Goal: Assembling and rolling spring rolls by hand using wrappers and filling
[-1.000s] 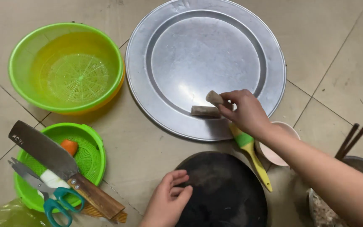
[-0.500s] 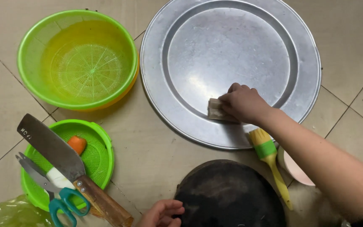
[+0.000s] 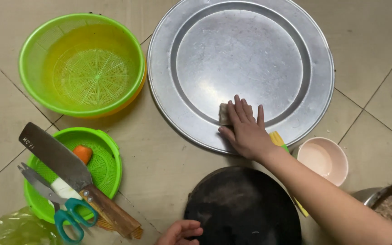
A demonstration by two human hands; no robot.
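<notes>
- Two hands show: the right hand (image 3: 246,131) lies flat, fingers spread, pressing a small brownish pad (image 3: 224,114) against the lower rim of the big round metal tray (image 3: 191,54) (the pad peeks out just left of the fingertips).
- The left hand (image 3: 178,232) sits at the bottom edge, fingers curled loosely against the rim of a dark round pan (image 3: 243,208); whether it grips the pan I cannot tell.
- Judging by the pad's place, the tray's lower rim is being worked; the rest of its face looks dull and streaky, so most of the surface seems left to cover.
- Just beside the right wrist, a brush with a yellow handle (image 3: 281,141) is half hidden under the forearm, and a pale pink bowl (image 3: 323,159) stands near.
- Farther left on the tiled floor (image 3: 5,54): a large green basket (image 3: 82,63), and a smaller green basket (image 3: 105,168) carrying a cleaver (image 3: 69,168), teal-handled scissors (image 3: 64,213) and a piece of carrot (image 3: 83,153).
</notes>
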